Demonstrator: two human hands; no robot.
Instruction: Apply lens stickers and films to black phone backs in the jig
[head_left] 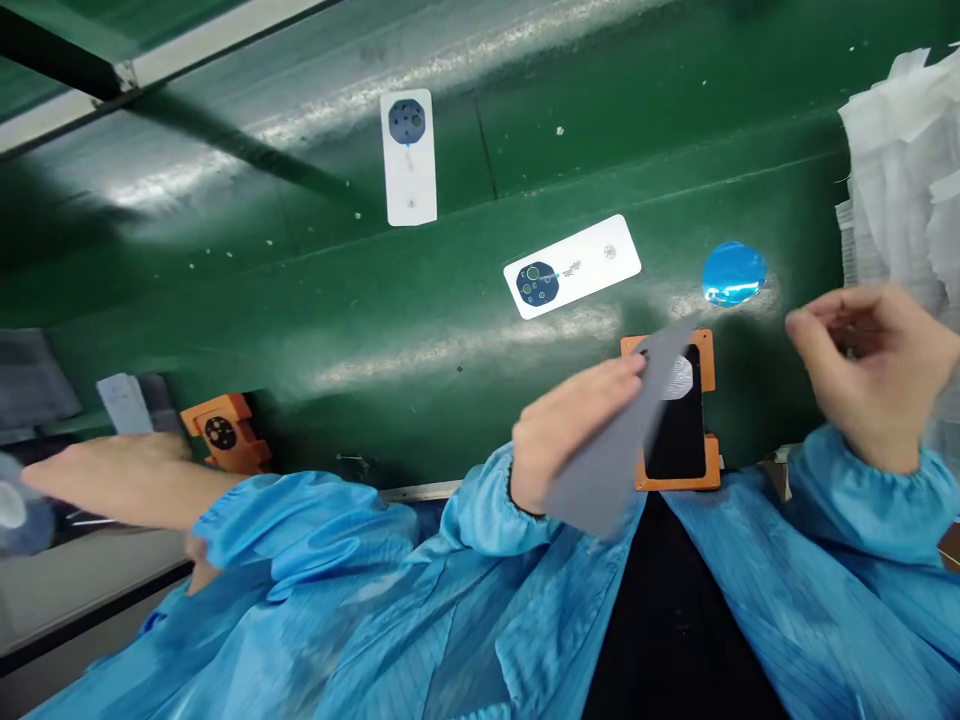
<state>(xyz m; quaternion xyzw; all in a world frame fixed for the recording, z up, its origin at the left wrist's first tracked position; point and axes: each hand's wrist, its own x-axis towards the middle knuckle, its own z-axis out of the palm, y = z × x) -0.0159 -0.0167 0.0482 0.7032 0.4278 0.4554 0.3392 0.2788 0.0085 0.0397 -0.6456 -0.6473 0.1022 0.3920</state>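
Observation:
My left hand [574,430] grips a thin grey sheet [611,460], which is tilted and blurred by motion. The sheet stands over the left side of an orange fixture [709,450], covering part of it. In the fixture lies a black phone-shaped panel [679,440] with a pale round mark near its top. To the right, my right hand [877,360] is raised above the bench with thumb and forefinger pinched together. Whether anything is between those fingers I cannot make out. A round blue film [735,273] lies just beyond the fixture.
Two white phone-shaped pieces with dark camera circles, one nearer [589,275] and one farther [412,180], lie on the green bench [360,310]. White sheets [892,180] are stacked at right. A co-worker's arm [142,480] reaches in at left, beside another orange fixture [244,445].

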